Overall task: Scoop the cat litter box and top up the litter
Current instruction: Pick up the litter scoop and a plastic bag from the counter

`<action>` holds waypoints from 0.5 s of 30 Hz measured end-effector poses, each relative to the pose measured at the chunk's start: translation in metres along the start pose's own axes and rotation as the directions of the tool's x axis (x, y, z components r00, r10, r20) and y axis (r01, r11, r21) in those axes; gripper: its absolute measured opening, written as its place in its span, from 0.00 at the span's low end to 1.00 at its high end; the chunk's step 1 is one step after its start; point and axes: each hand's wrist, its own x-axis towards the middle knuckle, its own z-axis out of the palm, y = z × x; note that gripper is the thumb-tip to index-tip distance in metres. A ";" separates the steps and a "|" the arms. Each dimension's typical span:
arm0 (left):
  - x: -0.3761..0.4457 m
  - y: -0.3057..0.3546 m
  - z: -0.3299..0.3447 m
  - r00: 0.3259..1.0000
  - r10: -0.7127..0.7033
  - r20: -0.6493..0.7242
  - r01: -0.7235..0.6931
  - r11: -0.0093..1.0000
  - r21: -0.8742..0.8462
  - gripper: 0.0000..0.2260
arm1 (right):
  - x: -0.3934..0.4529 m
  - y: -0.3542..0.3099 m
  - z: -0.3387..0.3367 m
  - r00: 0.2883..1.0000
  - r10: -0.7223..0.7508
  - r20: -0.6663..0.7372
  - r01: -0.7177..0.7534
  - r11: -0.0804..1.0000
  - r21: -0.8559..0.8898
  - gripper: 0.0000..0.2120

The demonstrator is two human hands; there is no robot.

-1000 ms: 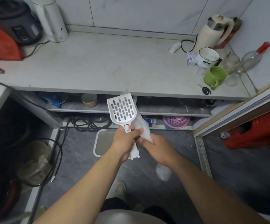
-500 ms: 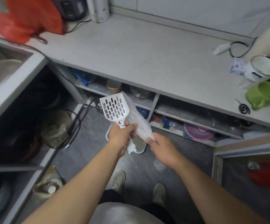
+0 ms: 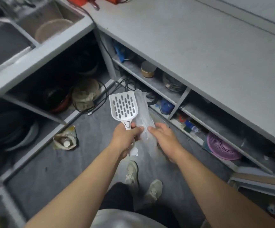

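Compared with the earlier frames, the view has swung left and downward: the corner sink now shows at the upper left, the green cup and kettle have left the picture, and both hands remain raised in front of the body, above the floor. Left hand grips the handle of the white slotted litter scoop, fingers curled round it and thumb laid across the front; the scoop head stands upright, tilted slightly left. Just beside the scoop on its right, a clear plastic bag hangs down between the hands, its upper end level with the scoop head. Right hand touches the bag's lower part with loosely spread fingers; whether they pinch the film cannot be told. Grey worktop runs along the right, with open shelves under its front edge holding a round tin and a pink colander. Pale shoes stand on the grey floor below the hands. Near the left cabinet base lies a crumpled paper bag. Litter box is hidden from view.
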 end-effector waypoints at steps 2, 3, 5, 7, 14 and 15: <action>0.003 -0.005 -0.012 1.000 -0.016 0.013 0.016 1.000 0.011 0.15 | 0.010 -0.007 0.013 1.000 0.013 0.008 -0.013 1.000 0.013 0.31; 0.007 -0.008 -0.017 0.999 -0.026 0.027 0.026 0.999 0.018 0.15 | 0.015 -0.010 0.020 1.000 0.020 0.015 -0.020 1.000 0.015 0.29; 0.015 -0.014 -0.026 0.997 -0.052 0.054 0.049 0.997 0.055 0.15 | 0.026 -0.010 0.034 0.999 0.031 0.038 -0.029 0.999 -0.030 0.20; 0.023 -0.017 -0.033 0.995 -0.087 0.048 0.082 0.991 0.108 0.14 | 0.037 -0.007 0.047 0.998 0.034 0.053 -0.028 0.994 -0.109 0.12; 0.069 -0.044 -0.054 0.983 -0.175 0.062 0.171 0.983 0.065 0.08 | 0.081 0.020 0.067 0.990 0.133 -0.048 -0.140 0.973 -0.186 0.06; 0.078 -0.048 -0.056 0.980 -0.187 0.061 0.185 0.982 0.037 0.06 | 0.089 0.026 0.067 0.987 0.141 -0.073 -0.153 0.970 -0.189 0.05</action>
